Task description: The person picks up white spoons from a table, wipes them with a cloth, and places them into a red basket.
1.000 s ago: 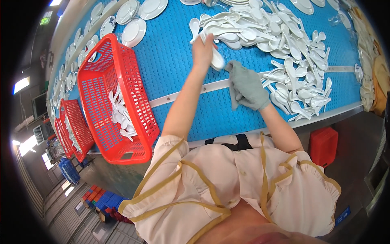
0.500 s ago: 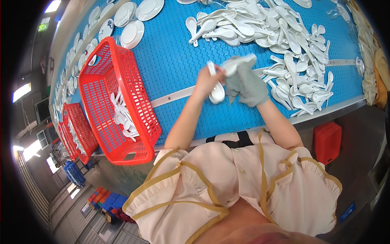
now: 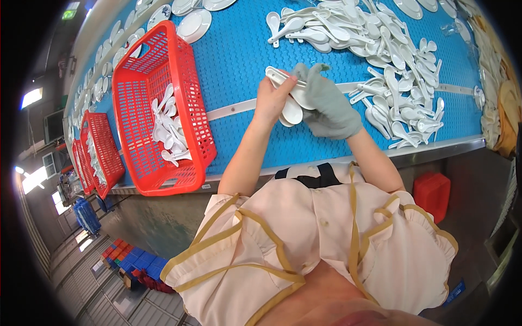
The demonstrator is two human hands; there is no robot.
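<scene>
Centre frame: bare left hand point(image 3: 270, 98) and grey-gloved right hand point(image 3: 326, 103) both grip a stack of white ceramic spoons point(image 3: 291, 100) above the blue worktop point(image 3: 239, 60). Red basket point(image 3: 157, 108) at left holds spoons.

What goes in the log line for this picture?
left hand: holds white spoons | right hand: gray glove, on spoons | red basket: spoons inside

spoons point(image 3: 291, 106): glossy white ceramic | glove point(image 3: 326, 106): matt grey cloth | basket point(image 3: 138, 103): red plastic mesh
</scene>
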